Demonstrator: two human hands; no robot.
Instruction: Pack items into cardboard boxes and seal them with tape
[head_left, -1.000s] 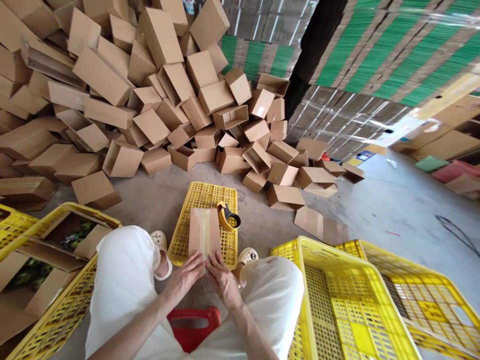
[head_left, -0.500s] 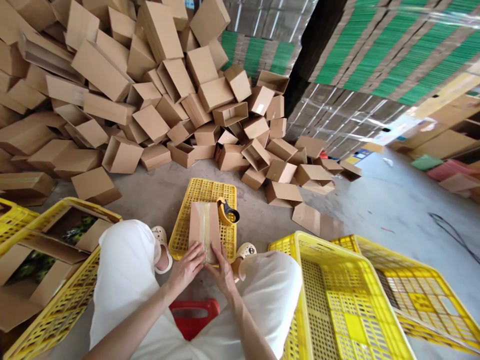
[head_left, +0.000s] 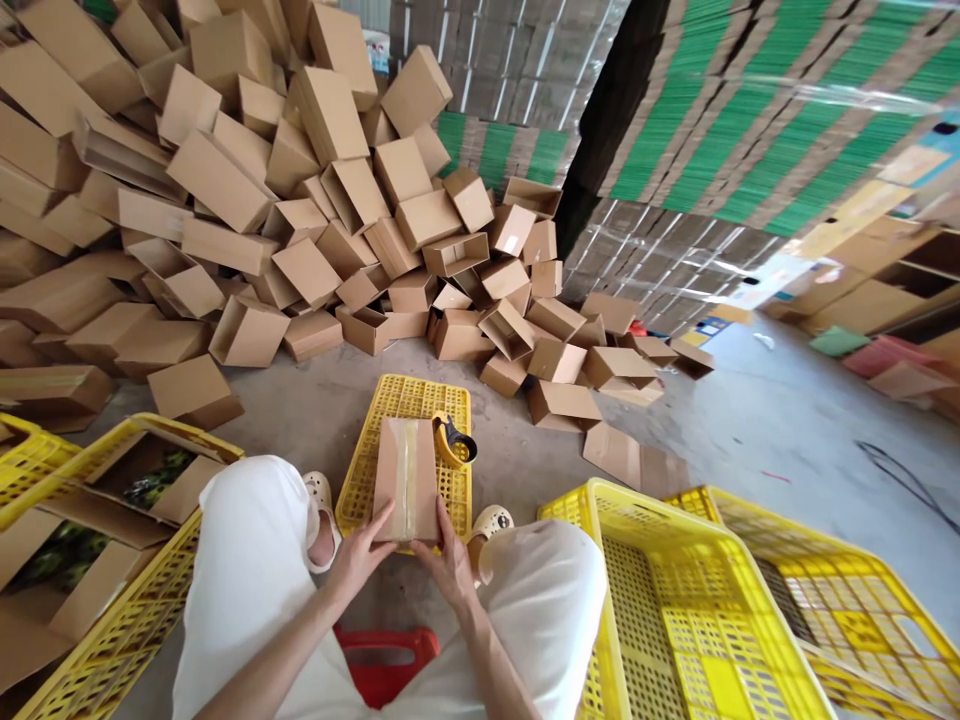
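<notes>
A small cardboard box [head_left: 406,470] with clear tape down the middle of its top lies on an upturned yellow crate [head_left: 371,425] between my feet. At its near left corner, my left hand [head_left: 363,550] grips the side with thumb and fingers. The near right corner is held by my right hand [head_left: 448,562], its fingers along the side and its thumb at the near edge. Just right of the box, a yellow and black tape dispenser [head_left: 453,440] rests on the crate, touched by neither hand.
Brown boxes [head_left: 300,260] are heaped beyond the crate. Yellow baskets [head_left: 675,600] stand at my right. At my left, another yellow basket [head_left: 142,600] holds open cartons with dark green contents. A red stool [head_left: 386,660] is beneath me. Strapped cardboard stacks [head_left: 675,150] stand behind.
My hands have shifted from the taped top's near end to the box's two near sides, now gripping it. The view has tilted slightly upward.
</notes>
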